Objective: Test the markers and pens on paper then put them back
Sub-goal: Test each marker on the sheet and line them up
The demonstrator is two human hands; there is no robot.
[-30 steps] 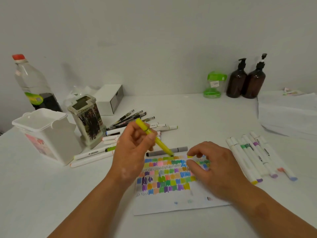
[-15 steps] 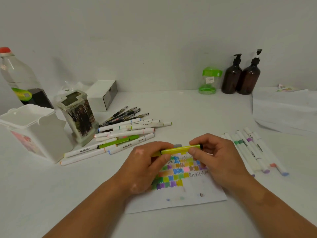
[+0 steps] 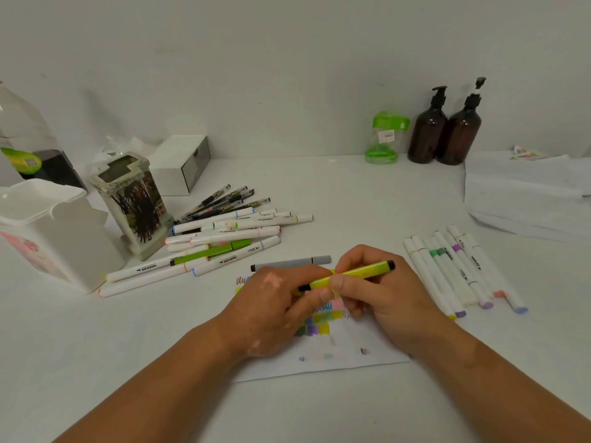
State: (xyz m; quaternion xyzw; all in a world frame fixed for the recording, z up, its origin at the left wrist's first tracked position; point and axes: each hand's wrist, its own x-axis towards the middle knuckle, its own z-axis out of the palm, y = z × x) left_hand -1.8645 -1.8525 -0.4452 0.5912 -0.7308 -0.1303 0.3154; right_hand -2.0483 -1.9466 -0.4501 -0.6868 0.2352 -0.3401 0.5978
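Nearest lies the paper [image 3: 351, 362], its far part filled with colour swatches, so the testing looks well along. Just above it both hands meet on one yellow marker [image 3: 358, 273], held level and pointing left to right. The left hand [image 3: 271, 305] pinches its left end and the right hand [image 3: 387, 298] curls round the middle and right part. I judge this to be the capping step; whether the cap is fully seated cannot be told, as fingers cover the join.

The next move calls for pressing the cap home, then laying the marker with a group. The row of markers [image 3: 447, 273] lies just right of the right hand. A grey marker [image 3: 287, 262] sits just beyond the left hand. Farther left is the pile of markers [image 3: 224, 235], and behind it the pen holder [image 3: 134, 199] and white tub [image 3: 54, 238] stand on the tabletop [image 3: 351, 193].
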